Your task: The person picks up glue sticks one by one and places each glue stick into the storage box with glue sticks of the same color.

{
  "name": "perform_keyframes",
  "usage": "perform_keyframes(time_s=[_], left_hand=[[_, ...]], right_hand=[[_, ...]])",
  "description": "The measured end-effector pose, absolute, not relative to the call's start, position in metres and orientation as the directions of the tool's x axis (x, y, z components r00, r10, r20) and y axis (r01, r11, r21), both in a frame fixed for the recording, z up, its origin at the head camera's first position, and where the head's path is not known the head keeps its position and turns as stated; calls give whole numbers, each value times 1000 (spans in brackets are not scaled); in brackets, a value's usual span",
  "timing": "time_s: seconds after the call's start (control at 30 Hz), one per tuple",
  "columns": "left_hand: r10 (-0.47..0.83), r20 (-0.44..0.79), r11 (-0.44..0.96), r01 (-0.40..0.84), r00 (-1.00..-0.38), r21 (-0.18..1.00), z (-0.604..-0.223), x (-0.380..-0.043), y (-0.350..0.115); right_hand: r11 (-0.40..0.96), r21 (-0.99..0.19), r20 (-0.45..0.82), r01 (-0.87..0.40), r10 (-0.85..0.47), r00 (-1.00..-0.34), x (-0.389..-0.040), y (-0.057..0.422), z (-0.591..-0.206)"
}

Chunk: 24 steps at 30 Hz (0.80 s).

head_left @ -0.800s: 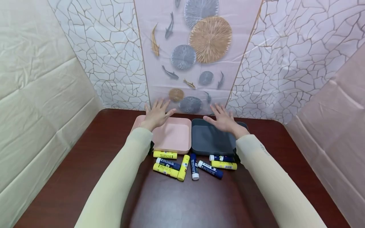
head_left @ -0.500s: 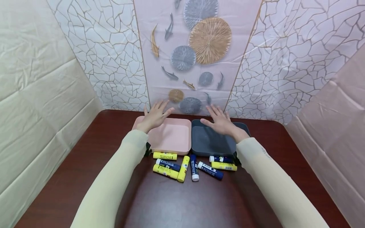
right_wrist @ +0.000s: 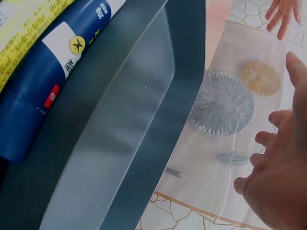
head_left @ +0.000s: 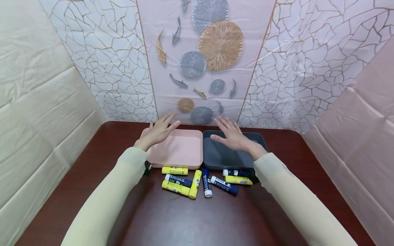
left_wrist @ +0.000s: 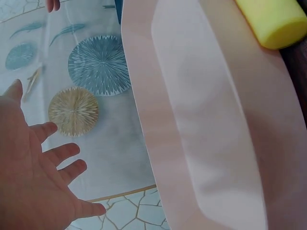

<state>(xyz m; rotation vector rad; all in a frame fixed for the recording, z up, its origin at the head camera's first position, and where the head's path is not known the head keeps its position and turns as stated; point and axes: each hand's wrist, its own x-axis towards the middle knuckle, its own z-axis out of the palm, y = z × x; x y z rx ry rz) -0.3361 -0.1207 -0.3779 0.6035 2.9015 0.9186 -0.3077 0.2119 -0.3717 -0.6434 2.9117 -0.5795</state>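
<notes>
In the head view my left hand (head_left: 157, 134) hovers over the left part of the pink tray (head_left: 181, 153), fingers spread and holding nothing. My right hand (head_left: 233, 138) is held over the dark grey tray (head_left: 217, 155), its fingers extended too. Along the near sides of the trays lie several glue sticks, some yellow and some blue with white ends. A yellow glue stick (left_wrist: 276, 24) shows beside the pink tray in the left wrist view. By the dark tray's wall, a blue glue stick (right_wrist: 57, 72) lies alongside a yellow one (right_wrist: 29, 33) in the right wrist view.
The two trays stand side by side at the back of a dark red-brown table (head_left: 184, 222). Behind them rises a patterned cloth backdrop (head_left: 220, 46) with fish and round leaf prints. Pale cloth walls (head_left: 40, 102) close in the left and right sides.
My left hand has drawn left and slightly nearer. My right hand has shifted a little left and nearer. The head view has turned slightly; trays and glue sticks keep their arrangement.
</notes>
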Motion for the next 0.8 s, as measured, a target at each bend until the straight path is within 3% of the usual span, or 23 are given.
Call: perform_keyframes(time_s=[0.3, 0.8], left_hand=[[412, 106, 717, 394, -905, 575, -379, -328, -138], [382, 77, 693, 341, -921, 635, -387, -321, -173]], right_hand=[[804, -414, -13, -426, -473, -881, -297, 210, -373], [741, -454, 10, -494, -550, -835, -279, 202, -371]])
